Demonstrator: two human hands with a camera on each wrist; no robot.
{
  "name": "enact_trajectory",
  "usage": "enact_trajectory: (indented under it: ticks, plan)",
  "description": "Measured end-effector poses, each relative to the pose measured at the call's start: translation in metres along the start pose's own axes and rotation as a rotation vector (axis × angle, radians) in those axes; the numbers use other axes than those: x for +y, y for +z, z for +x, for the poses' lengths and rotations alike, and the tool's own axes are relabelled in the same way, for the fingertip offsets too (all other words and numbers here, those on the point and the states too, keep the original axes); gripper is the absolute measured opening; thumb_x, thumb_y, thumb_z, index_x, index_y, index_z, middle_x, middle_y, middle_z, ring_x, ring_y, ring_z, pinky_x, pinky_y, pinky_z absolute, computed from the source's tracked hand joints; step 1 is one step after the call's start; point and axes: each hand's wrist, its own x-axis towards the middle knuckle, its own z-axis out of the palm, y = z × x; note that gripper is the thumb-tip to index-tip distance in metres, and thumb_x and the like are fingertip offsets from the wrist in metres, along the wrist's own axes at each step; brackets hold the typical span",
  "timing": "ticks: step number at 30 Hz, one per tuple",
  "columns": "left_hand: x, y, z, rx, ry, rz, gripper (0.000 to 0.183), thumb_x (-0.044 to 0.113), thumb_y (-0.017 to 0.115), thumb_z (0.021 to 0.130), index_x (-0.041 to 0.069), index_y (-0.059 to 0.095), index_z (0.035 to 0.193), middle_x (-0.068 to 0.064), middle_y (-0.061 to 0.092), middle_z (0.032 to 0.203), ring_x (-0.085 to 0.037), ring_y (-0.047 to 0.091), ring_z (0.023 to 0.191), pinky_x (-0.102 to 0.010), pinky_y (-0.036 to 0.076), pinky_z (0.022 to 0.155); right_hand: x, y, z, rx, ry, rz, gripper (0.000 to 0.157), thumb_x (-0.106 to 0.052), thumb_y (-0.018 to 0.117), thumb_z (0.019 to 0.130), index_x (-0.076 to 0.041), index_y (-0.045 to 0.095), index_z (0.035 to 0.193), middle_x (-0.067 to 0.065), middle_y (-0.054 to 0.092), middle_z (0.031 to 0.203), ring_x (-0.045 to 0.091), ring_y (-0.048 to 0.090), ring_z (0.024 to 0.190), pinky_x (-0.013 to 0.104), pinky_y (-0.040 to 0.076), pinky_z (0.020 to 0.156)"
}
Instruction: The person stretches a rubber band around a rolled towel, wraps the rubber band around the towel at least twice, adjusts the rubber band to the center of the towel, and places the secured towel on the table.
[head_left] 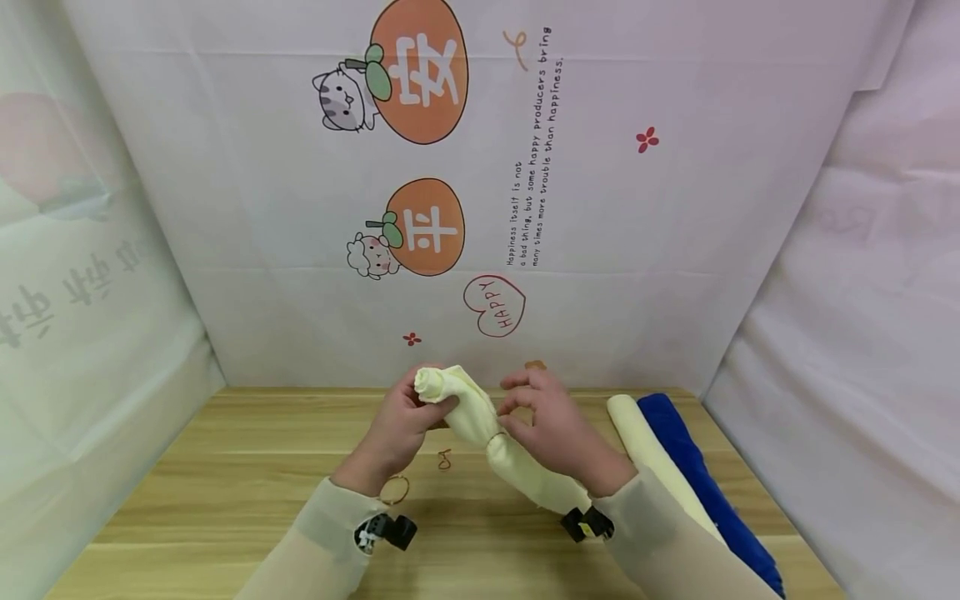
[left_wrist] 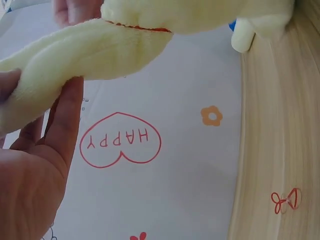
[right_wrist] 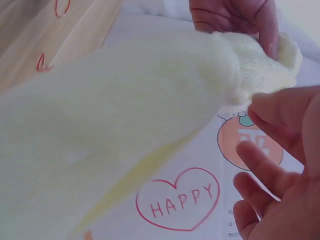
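A pale yellow rolled towel (head_left: 467,412) hangs slanting over the table between the two hands. Around its middle, a thin reddish-brown band (left_wrist: 140,28) cinches the cloth into a waist. My left hand (head_left: 397,427) grips the upper part of the roll, thumb on the near side and fingers behind. Beside the band is my right hand (head_left: 553,423), its fingers spread and loosely bent. In the right wrist view, the right thumb and index finger are right at the towel's narrowed part, and the other fingers stand apart from it.
On the wooden table (head_left: 247,467) lie a small red-brown loop (head_left: 444,460) and a yellowish loop (head_left: 395,490) by the left wrist. A second pale yellow rolled towel (head_left: 660,458) and a blue rolled towel (head_left: 697,483) lie at the right. Printed white sheeting (head_left: 600,275) encloses the back and sides.
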Motion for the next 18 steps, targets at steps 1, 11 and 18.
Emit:
enact_trajectory:
  ticks: [1,11,18]
  plan:
    - [0.001,0.000,0.000,0.012,-0.009,-0.018,0.034,-0.002,0.063,0.095,0.000,0.054,0.127,-0.014,0.060,0.116,-0.026,0.063,0.102,-0.040,0.057,0.081,0.000,0.000,-0.001,0.001,-0.027,-0.036,0.007,-0.011,0.076,0.088,-0.017,0.074,0.084,0.005,0.061,0.121,0.031,0.047,0.122,0.055,0.035,0.104]
    - [-0.003,-0.002,0.001,0.029,-0.042,-0.245,0.026,-0.007,0.057,0.097,0.002,0.049,0.121,-0.016,0.057,0.115,-0.030,0.065,0.098,-0.043,0.058,0.076,0.003,0.004,-0.006,-0.004,-0.132,-0.137,0.008,-0.018,0.085,0.080,-0.022,0.081,0.086,0.003,0.061,0.129,0.033,0.045,0.126,0.059,0.031,0.099]
    - [-0.006,0.001,-0.001,0.067,-0.052,-0.359,0.021,-0.008,0.052,0.099,0.006,0.048,0.114,-0.016,0.054,0.118,-0.029,0.065,0.102,-0.042,0.057,0.080,0.007,0.013,-0.009,-0.001,-0.077,-0.013,0.009,-0.017,0.081,0.083,-0.017,0.082,0.092,0.002,0.054,0.142,0.030,0.038,0.135,0.062,0.030,0.105]
